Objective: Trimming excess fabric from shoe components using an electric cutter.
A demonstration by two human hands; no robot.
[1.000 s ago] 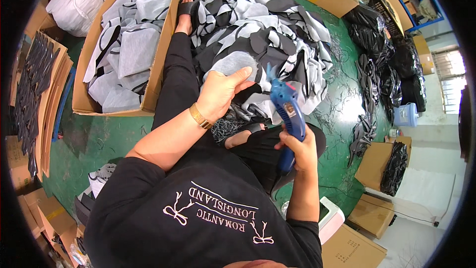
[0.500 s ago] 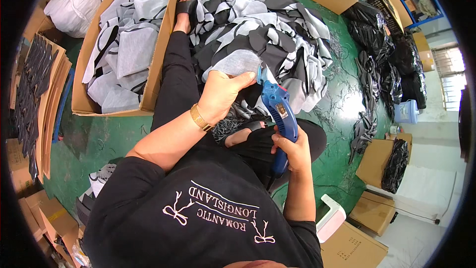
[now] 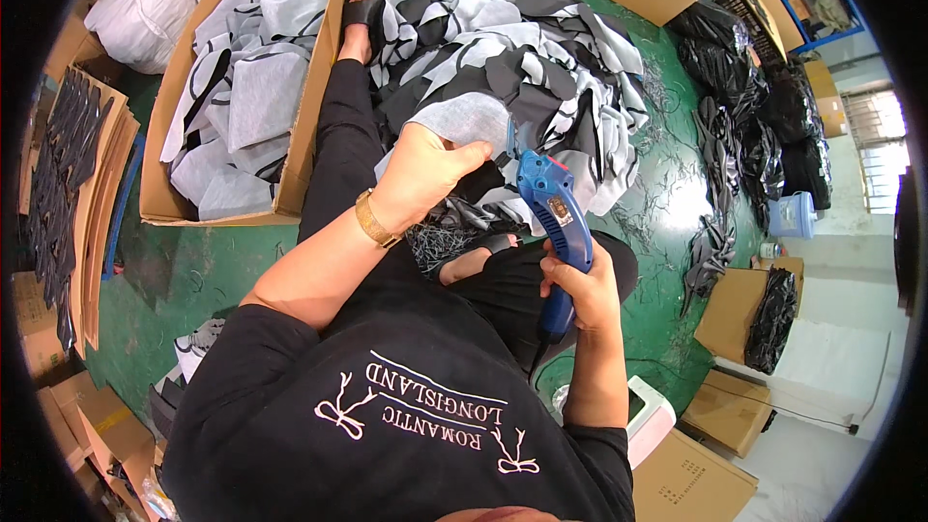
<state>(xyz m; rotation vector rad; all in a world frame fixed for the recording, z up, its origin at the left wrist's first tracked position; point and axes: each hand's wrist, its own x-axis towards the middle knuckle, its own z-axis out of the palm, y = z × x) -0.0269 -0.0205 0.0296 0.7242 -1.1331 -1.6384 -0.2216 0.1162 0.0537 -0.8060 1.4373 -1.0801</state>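
Note:
My left hand [image 3: 425, 174] is closed on a light grey piece of fabric [image 3: 468, 120], thumb stretched toward its right edge. My right hand [image 3: 587, 280] wraps round the handle of a blue electric fabric cutter [image 3: 557, 195]. The cutter's head is at the right edge of the grey fabric, close to my left thumb; whether the blade touches the cloth I cannot tell. A cord runs down from the cutter's lower end. Just beyond my hands lies a large pile of grey and black fabric pieces [image 3: 570, 77].
A cardboard box [image 3: 319, 87] full of grey pieces stands left of my outstretched leg. Thin offcuts [image 3: 440, 249] lie near my foot. Black plastic bags [image 3: 725, 63] and boxes [image 3: 727, 411] line the right side. A white stool-like object [image 3: 650, 425] is by my right elbow.
My right hand and the cutter have shifted slightly right and toward me. The left hand, still gripping the fabric, has moved a little left and nearer.

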